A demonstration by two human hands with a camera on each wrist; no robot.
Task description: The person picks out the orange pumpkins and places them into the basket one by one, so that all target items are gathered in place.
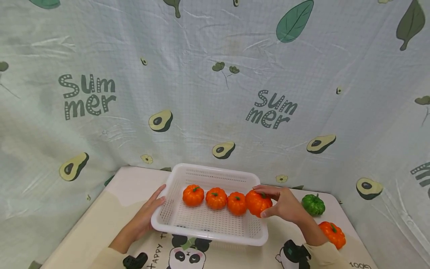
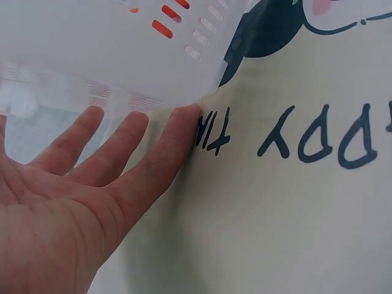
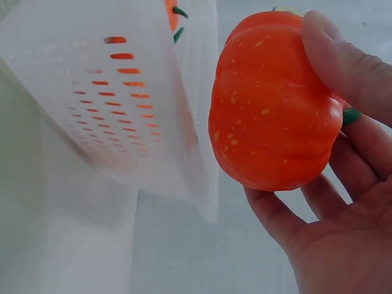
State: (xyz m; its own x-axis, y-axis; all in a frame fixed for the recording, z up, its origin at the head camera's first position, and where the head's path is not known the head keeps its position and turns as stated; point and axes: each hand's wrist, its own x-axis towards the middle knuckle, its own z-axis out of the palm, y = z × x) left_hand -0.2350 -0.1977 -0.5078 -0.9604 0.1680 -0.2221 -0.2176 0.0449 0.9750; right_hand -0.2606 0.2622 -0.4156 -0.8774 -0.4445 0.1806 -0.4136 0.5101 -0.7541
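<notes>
Pepper [image 1: 258,204] gripped | right fingers [image 3: 272,215] cover part | basket [image 1: 208,234] cropped, wrist views

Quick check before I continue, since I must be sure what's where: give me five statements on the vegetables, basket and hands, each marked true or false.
1. The right hand holds an orange vegetable. True.
2. The left hand touches the white basket. True.
3. Besides the held one, five orange vegetables sit in the basket. False: three orange vegetables do.
4. A green vegetable lies outside the basket. True.
5. The green vegetable is in the left hand. False: it lies on the table.
</notes>
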